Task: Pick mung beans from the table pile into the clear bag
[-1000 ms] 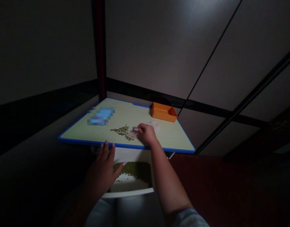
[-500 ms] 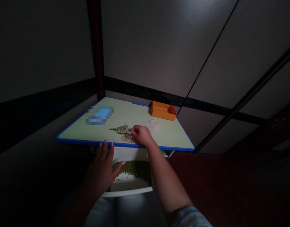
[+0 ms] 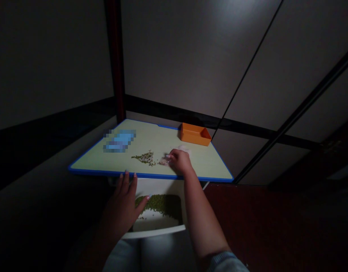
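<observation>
Small green beans [image 3: 144,157], like mung beans, lie loosely scattered on the tabletop [image 3: 97,160]. To their right, my right hand [image 3: 180,160] is low over the table with fingers pinched together; whatever is between them is too small to make out. A small brownish-pink patch of bits [image 3: 164,161] lies at its fingertips, and a pale whitish heap [image 3: 184,149] shows just behind it. My left hand [image 3: 125,200] has its fingers spread, the tips at the table's front edge. Its thumb reaches over the white drawer [image 3: 153,235], which holds many more green beans [image 3: 162,203].
An orange open box [image 3: 195,134] stands at the table's back right corner. A blurred-out blue item [image 3: 119,141] lies at the left. Dark panelled walls [image 3: 174,60] rise behind the table, and reddish floor [image 3: 236,219] shows to the right.
My right hand has moved right, away from the scattered beans and towards the pale heap, uncovering the brownish-pink bits. My left hand has stayed in place.
</observation>
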Tool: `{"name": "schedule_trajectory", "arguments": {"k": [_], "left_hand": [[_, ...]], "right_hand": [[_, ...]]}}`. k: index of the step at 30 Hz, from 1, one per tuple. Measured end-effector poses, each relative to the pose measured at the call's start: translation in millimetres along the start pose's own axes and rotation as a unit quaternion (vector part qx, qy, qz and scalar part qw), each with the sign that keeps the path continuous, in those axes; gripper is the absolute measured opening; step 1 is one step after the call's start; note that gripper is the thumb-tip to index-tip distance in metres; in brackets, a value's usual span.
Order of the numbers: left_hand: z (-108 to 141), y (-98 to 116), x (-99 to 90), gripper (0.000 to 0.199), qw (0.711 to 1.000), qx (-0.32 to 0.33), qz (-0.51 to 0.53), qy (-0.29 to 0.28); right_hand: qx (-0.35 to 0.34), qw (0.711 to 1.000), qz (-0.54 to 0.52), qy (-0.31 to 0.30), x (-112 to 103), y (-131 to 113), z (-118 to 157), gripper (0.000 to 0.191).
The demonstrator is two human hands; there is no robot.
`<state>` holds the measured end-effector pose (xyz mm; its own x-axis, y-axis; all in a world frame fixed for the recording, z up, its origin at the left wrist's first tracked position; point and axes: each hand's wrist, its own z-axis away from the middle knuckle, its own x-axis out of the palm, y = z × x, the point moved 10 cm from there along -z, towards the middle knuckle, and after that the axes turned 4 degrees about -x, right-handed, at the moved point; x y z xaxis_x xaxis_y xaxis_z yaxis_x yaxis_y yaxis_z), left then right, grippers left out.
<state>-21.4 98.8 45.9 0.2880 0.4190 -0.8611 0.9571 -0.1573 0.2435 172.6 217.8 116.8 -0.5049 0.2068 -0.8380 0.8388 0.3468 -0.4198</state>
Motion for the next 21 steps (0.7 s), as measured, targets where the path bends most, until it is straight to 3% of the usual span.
{"name": "schedule_trajectory", "arguments": {"k": [4, 8, 13, 21], "left_hand": [[1, 0, -0.1, 0.079, 1.000, -0.003, 0.003, 0.004], [0, -1, -0.1, 0.080, 1.000, -0.001, 0.009, 0.011], [0, -1, 0.9, 0.082, 1.000, -0.002, 0.009, -0.001], [0, 0, 1.4, 0.082, 1.000, 0.002, 0.007, 0.002]], "right_hand": [[0.051, 0.997, -0.034, 0.042, -8, 21, 0, 0.015], [0.112, 0.990, 0.059, 0.068, -14, 27, -1, 0.017], [0.107, 0.986, 0.119, 0.035, 0, 10, -9, 0.022], [0.058, 0.994, 0.090, 0.001, 13, -11, -17, 0.019]]}}
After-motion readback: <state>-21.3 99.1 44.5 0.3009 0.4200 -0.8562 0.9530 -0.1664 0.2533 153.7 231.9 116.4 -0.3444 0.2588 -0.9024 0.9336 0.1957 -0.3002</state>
